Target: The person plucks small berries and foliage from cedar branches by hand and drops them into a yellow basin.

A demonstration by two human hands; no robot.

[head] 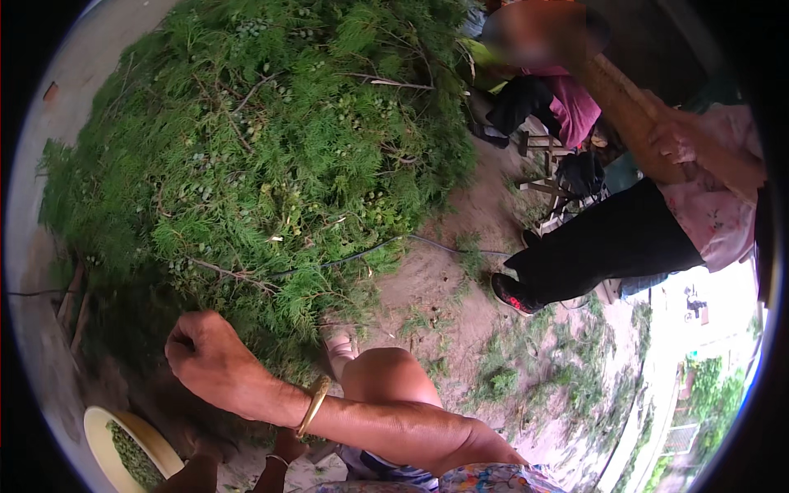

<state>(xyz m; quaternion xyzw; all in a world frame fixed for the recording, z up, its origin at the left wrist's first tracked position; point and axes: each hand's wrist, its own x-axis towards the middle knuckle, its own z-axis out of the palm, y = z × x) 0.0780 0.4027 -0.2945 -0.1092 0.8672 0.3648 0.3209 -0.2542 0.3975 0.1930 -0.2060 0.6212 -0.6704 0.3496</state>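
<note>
My right hand (pixel 212 363) is curled into a loose fist with a dark gap between thumb and fingers. Nothing shows inside it. A gold bangle (pixel 313 407) circles the wrist. Just beyond the fist rises a large heap of green conifer branches (pixel 271 160), with small pale green cones among the sprays. Below and left of the hand stands a cream-coloured tub (pixel 98 425) holding small green pieces (pixel 132 456). My left hand is out of view. A bare knee (pixel 385 373) shows beyond my forearm.
Two shaded hands (pixel 206 447), apparently another person's, are beside the tub. At right, a person in black trousers (pixel 604 246) stands near a folding stool (pixel 545 185). Someone in pink (pixel 573 114) sits behind the heap. A dark cable (pixel 370 249) crosses branches and sandy ground (pixel 425 289).
</note>
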